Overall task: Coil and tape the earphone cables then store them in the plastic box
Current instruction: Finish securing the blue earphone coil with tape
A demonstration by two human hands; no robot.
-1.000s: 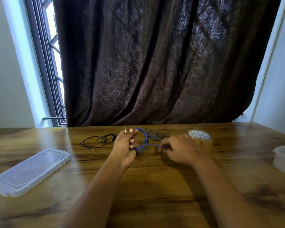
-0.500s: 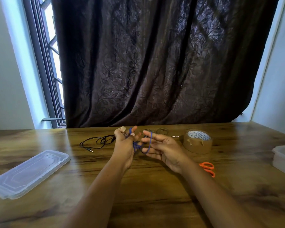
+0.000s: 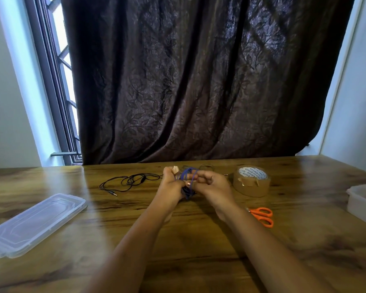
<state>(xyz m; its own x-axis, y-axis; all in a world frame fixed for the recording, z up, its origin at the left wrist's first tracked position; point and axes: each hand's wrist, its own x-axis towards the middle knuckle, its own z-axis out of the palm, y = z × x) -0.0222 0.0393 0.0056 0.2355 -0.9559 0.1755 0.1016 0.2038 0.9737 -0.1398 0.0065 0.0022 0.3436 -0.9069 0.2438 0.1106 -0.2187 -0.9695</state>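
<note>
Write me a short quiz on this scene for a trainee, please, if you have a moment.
1. True or false: the clear lid lies on the table, apart from the plastic box.
2. Which cable do the left hand and right hand grip? A white; B blue; C red.
3. Fill in: near the tape roll, closer to the person, lie orange ____.
Key: 1 true; 2 B, the blue cable; 3 scissors.
</note>
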